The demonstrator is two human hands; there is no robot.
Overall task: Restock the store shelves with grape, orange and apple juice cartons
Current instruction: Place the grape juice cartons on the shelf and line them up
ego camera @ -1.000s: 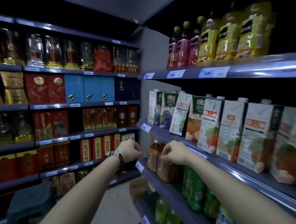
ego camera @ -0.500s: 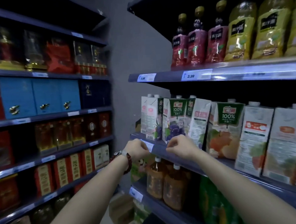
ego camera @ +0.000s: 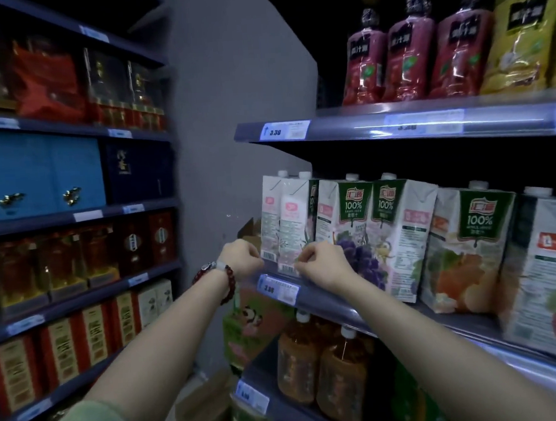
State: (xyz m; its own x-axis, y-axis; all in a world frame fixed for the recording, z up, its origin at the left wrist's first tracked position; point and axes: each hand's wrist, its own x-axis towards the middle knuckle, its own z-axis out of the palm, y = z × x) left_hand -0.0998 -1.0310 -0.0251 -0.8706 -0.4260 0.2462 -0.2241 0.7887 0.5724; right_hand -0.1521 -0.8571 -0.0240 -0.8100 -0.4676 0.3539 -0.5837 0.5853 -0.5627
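Juice cartons stand in a row on the middle shelf (ego camera: 348, 310). At the left end two cartons (ego camera: 287, 229) show their white sides, then come two grape cartons (ego camera: 353, 235) and an orange carton (ego camera: 464, 251). Another carton (ego camera: 547, 278) is cut off at the right edge. My left hand (ego camera: 240, 258), fingers curled, is at the lower left corner of the leftmost carton. Curled the same way, my right hand (ego camera: 325, 266) has its fingertips against the base of the second carton. Whether either hand grips a carton is unclear.
Red and yellow juice bottles (ego camera: 413, 46) fill the shelf above. Amber tea bottles (ego camera: 315, 364) stand on the shelf below. A green printed box (ego camera: 254, 322) and a cardboard box (ego camera: 204, 407) sit by the grey wall. Left shelving (ego camera: 75, 219) holds gift boxes.
My view has swung right and up toward the carton shelf. Both hands rose from the tea-bottle level to the base of the leftmost cartons, keeping their curled shape.
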